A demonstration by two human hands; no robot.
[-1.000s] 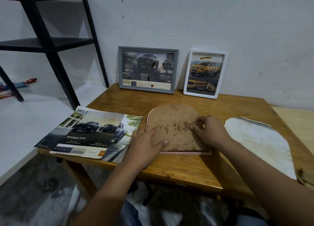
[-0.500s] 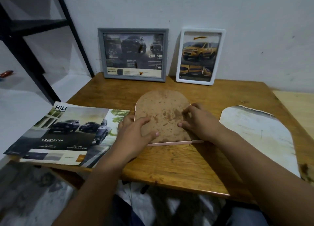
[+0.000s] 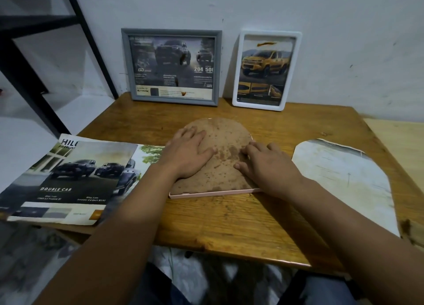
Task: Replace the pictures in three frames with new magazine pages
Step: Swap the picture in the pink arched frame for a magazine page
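Arched pink frame (image 3: 213, 193) lies face-down mid table (image 3: 229, 224), brown backing board (image 3: 226, 148) up. Left hand (image 3: 187, 154) lies flat on the board, fingers straight, pressing, prob. to seat it. Right hand (image 3: 267, 164) rests at the right edge, fingers bent at the rim, gripping nothing I can make out. Arch-cut page (image 3: 344, 176) lies to the right, magazine (image 3: 68, 178) to the left; grey frame (image 3: 172, 67) & white frame (image 3: 267, 69) lean on the wall, already filled. Vs 0.5 s ago: left hand has slid up and further onto the board; right barely moved
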